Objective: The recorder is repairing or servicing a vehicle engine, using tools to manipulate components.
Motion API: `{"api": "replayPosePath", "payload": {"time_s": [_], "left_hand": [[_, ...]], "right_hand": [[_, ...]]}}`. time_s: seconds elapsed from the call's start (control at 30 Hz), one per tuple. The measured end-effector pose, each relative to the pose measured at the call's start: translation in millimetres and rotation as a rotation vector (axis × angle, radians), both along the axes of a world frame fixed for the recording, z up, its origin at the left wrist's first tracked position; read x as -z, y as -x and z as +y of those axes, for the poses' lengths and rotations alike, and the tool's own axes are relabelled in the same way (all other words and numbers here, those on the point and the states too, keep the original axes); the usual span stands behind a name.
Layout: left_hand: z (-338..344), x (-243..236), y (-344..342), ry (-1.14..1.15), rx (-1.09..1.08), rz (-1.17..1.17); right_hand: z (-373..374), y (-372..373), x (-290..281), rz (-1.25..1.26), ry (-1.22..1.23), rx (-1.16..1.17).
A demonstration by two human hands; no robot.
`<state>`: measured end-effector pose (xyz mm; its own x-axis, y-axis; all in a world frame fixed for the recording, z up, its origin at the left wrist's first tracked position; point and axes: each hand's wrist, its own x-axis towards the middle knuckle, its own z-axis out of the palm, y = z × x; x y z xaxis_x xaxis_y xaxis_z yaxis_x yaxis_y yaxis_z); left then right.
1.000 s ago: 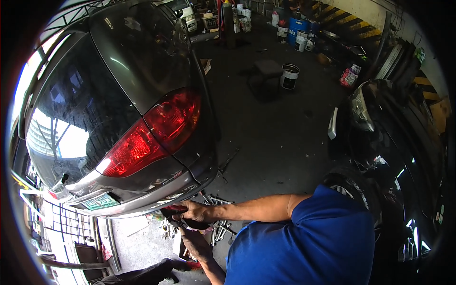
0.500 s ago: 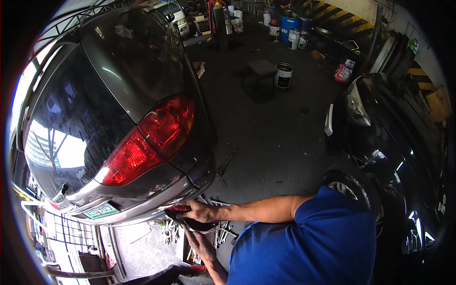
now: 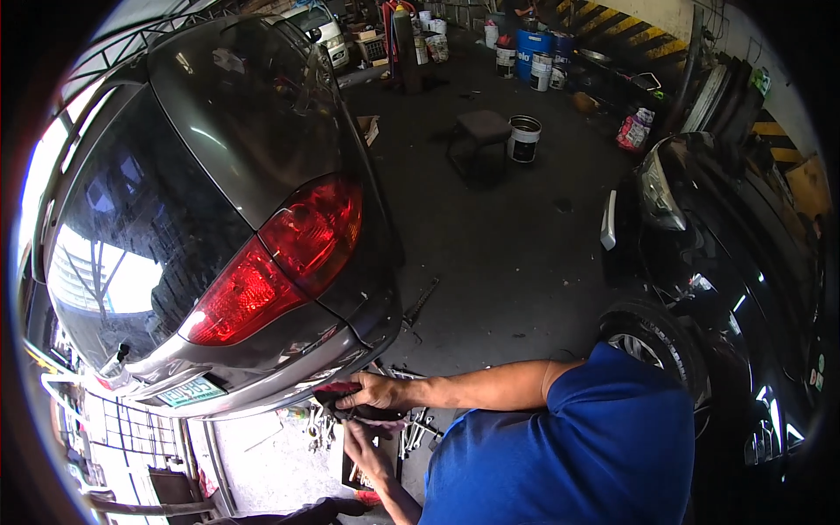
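- My right hand [image 3: 372, 391] presses a dark red cloth [image 3: 363, 409] against the bumper's [image 3: 262, 381] lower edge, fingers closed on it.
- My left hand [image 3: 367, 455] sits at 6 o'clock beneath it; grip cannot be determined.
- Tools [image 3: 416, 424] lie scattered on the concrete floor [image 3: 507, 262] beneath.
- Open floor runs toward 1 o'clock; black car [image 3: 726, 289] at 3 o'clock.

Daylight scene, strong from the left. Rear window [image 3: 131, 245] of the grey car [image 3: 262, 140] carries a bright white glare patch, blown out. Tail light [image 3: 280, 262] glows vivid red. Concrete floor [image 3: 499, 245] in mid shade, evenly lit. Black car [image 3: 726, 262] on the right is dark, with small specular glints. Heavy fisheye bending; black vignette rings the frame. Hands under the bumper are shadowed and slightly soft.
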<state>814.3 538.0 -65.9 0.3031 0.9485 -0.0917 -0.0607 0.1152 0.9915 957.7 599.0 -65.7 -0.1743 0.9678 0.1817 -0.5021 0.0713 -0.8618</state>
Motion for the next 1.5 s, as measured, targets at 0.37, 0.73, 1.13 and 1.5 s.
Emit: {"api": "replayPosePath", "payload": {"time_s": [0.37, 0.73, 1.13, 1.5], "left_hand": [[-11.9, -15.4, -23.6, -0.113, 0.042, 0.169], [-15.4, -35.4, -45.7, -0.099, 0.206, 0.212], [-10.8, -13.5, -49.6, -0.073, 0.225, 0.189], [-17.4, -1.2, -32.1, -0.287, 0.229, 0.358]], "right_hand": [[-14.4, -21.5, -49.9, 0.160, 0.453, -0.103], [-4.0, -41.9, -17.4, -0.090, 0.502, 0.046], [-10.7, -48.7, -34.7, -0.083, 0.429, 0.042], [-17.2, -21.2, -22.6, -0.298, 0.385, 0.092]]}}
